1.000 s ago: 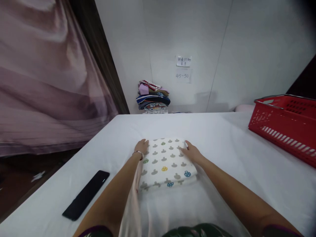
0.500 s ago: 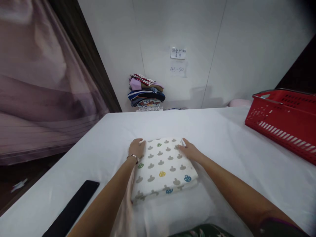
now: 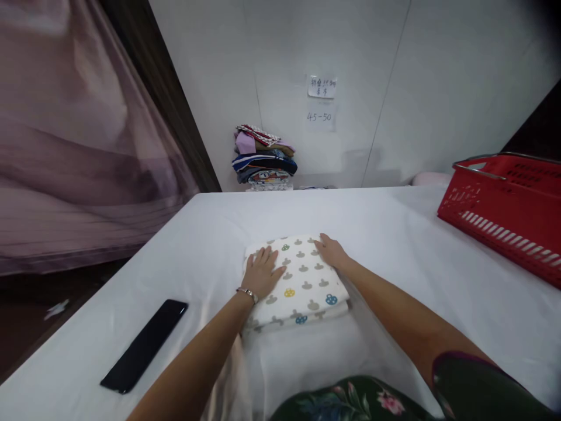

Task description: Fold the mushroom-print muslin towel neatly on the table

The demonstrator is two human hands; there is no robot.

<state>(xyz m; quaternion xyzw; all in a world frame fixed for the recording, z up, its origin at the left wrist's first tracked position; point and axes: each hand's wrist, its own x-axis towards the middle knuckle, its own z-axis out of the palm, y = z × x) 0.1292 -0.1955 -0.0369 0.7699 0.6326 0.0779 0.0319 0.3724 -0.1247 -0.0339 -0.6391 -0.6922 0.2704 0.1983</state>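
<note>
A folded white cloth (image 3: 302,283) printed with grey, green, yellow and blue shapes lies on the white-covered table (image 3: 394,245) in front of me. My left hand (image 3: 262,272) rests flat on its left part, fingers spread, a bracelet at the wrist. My right hand (image 3: 331,250) lies flat on the far right corner of the cloth, fingers stretched out. Neither hand grips anything.
A black phone (image 3: 144,345) lies on the table at the near left. A red plastic basket (image 3: 504,204) stands at the right edge. A stack of folded clothes (image 3: 264,159) sits against the far wall under paper notes (image 3: 322,88). A mauve curtain (image 3: 65,146) hangs at left.
My left hand has moved from the cloth's left edge onto its top and now lies flat there. My right hand stays at the far right corner.
</note>
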